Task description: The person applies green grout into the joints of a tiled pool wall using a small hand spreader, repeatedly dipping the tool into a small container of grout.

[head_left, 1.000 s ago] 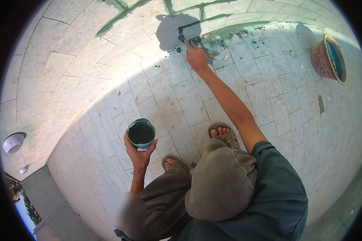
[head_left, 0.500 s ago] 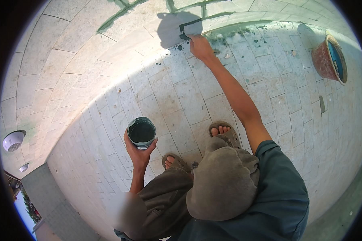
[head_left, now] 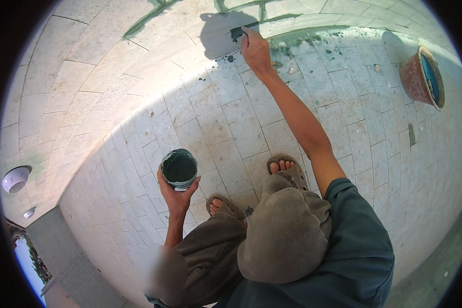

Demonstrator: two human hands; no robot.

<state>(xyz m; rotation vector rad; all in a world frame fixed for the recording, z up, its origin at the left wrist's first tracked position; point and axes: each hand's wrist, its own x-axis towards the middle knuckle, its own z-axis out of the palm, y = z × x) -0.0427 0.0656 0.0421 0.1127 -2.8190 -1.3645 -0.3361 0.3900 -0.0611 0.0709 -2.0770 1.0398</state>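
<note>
My left hand (head_left: 177,197) is wrapped round a small round tub (head_left: 180,168), its rim coated, with dark green paste inside. With the arm stretched far forward, my right hand (head_left: 255,51) is closed at the foot of the pale tiled wall (head_left: 154,61). It pinches a small flat tool (head_left: 236,34), smeared dark green, whose exact kind is hard to make out. The tool's end meets the wall just beyond my fingertips, beside a dark green line (head_left: 280,19) along a tile joint. More green streaks (head_left: 146,21) follow joints higher up.
Green drips (head_left: 230,59) spot the tiled floor (head_left: 210,128) along the wall's foot. A worn reddish bucket (head_left: 415,77), bluish inside, sits at the far right. My sandalled feet (head_left: 280,165) are below my arms. Round white fixtures (head_left: 16,179) are on the wall at left.
My right hand has moved slightly up along the wall, and the tool's dark end with it. My left hand and the tub have barely shifted.
</note>
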